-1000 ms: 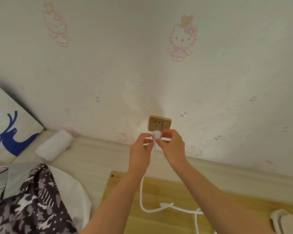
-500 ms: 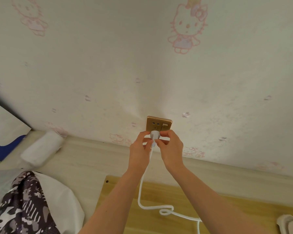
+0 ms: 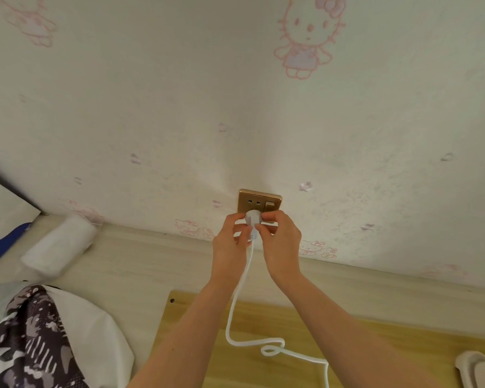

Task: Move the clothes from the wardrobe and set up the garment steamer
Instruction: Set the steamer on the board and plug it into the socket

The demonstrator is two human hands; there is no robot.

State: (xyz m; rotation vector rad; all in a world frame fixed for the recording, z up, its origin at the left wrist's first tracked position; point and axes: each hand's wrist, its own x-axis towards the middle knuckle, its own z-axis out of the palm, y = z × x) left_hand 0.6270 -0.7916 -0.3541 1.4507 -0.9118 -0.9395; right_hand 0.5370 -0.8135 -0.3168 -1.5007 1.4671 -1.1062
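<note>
A white plug (image 3: 253, 219) sits against the lower part of a gold wall socket (image 3: 259, 203) on the cartoon-cat wallpaper. My left hand (image 3: 230, 245) and my right hand (image 3: 282, 242) both pinch the plug from either side. Its white cord (image 3: 240, 306) hangs down between my forearms and loops on a light wooden board (image 3: 361, 340). A pale steamer part (image 3: 479, 369) shows at the bottom right corner. Camouflage-print clothing (image 3: 31, 343) lies at the bottom left on a white cover.
A rolled white cloth (image 3: 59, 245) lies on the pale wooden surface (image 3: 140, 264) near the wall at left. A white and blue bag (image 3: 3, 217) stands at the far left edge.
The view has moved closer to the wall and shifted right. Both hands have raised the plug a little, up against the socket's lower holes.
</note>
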